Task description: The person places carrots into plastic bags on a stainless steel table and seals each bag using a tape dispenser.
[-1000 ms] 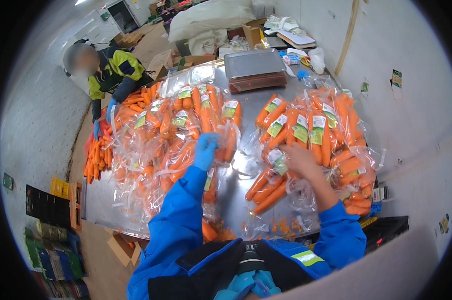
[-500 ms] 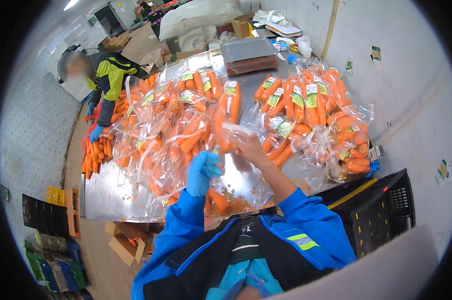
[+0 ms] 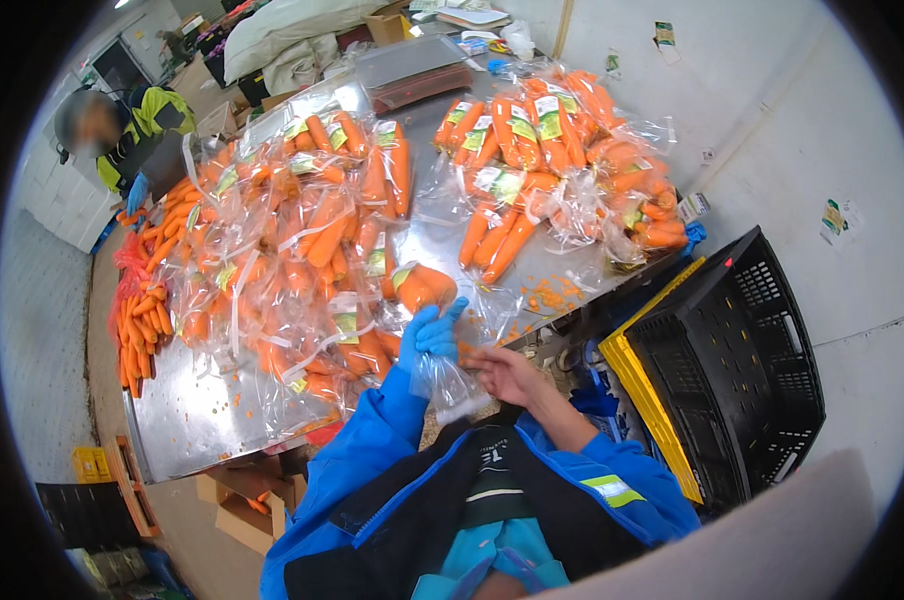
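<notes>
My left hand (image 3: 430,335), in a blue glove, is closed around the gathered neck of a clear plastic bag of carrots (image 3: 424,288). The carrots bulge out beyond the fist, over the table's near edge, while the loose bag top (image 3: 452,392) hangs toward my chest. Beside that top is my bare right hand (image 3: 510,378), its fingers stretched toward the gloved hand and slightly apart. Whether its fingertips touch the plastic is hard to make out. To the left lies a heap of bagged carrots (image 3: 312,235) with loose plastic tops.
More labelled carrot bags (image 3: 542,135) are piled at the right of the metal table (image 3: 197,400). A scale (image 3: 412,70) stands at the back. Black crates (image 3: 722,370) and a yellow one (image 3: 662,400) stand at my right. A co-worker (image 3: 137,140) handles loose carrots (image 3: 142,335) at the far left.
The carrot bag has come nearer to my body. My left hand has closed on its neck, and my right hand has let go of the top and come down beside it. The view has shifted right.
</notes>
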A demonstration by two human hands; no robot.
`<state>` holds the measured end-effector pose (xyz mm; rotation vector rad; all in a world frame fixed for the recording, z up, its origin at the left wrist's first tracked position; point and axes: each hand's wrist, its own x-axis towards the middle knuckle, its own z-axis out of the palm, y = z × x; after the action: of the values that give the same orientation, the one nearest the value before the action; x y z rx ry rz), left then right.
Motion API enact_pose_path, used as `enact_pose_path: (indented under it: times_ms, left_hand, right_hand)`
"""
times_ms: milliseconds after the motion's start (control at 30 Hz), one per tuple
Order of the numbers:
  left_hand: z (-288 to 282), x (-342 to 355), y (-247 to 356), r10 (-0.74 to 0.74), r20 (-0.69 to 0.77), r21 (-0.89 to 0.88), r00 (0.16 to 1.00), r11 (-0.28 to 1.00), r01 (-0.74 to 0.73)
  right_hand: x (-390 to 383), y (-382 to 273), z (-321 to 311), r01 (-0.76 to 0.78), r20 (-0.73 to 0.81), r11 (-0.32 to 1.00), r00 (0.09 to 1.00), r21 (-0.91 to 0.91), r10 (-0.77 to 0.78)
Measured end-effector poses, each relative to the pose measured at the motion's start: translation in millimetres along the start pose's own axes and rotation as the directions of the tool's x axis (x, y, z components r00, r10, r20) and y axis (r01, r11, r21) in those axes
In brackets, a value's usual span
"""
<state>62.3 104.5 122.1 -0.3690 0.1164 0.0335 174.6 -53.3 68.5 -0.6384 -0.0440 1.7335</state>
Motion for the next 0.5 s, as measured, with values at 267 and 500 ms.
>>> enact_pose_path:
  times_ms: [267,500]
  left_hand:
    - [-55.4,-35.4,-28.6,-0.238,-0.088,0.072,0.967,0.967,0.244]
    - [-61.6,-34.4,-17.1,0.805,-0.141,0.953,0.576,-0.047,0.299]
  right_hand:
    - [70.5,-3.5,60.5,0.051,0.253,0.808,0.936,0.587,-0.243]
    - [69.8,-27.2,35.2,0.473,-0.226,0.871,0.841,-0.135,-0.492]
